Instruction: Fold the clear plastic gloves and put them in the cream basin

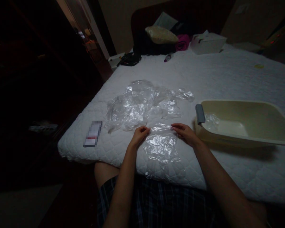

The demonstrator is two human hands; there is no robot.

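Observation:
A clear plastic bag [161, 148] lies stretched out at the bed's front edge, its lower end hanging towards my lap. My left hand [141, 134] pinches its upper left corner. At the upper right corner, my right hand [183, 132] grips the bag between thumb and fingers. Just beyond my hands spreads a loose heap of crumpled clear plastic bags [137, 104]. To the right stands a cream plastic bin [239, 139] with a grey handle, and some crumpled clear plastic [212, 122] rests inside it.
The white quilted bed [228, 79] fills most of the view. A phone-like object [92, 134], blurred out, lies at the left edge. Further back are a white box [208, 43], a pale cushion [161, 34], a magenta roll [182, 42] and a dark bag [130, 59].

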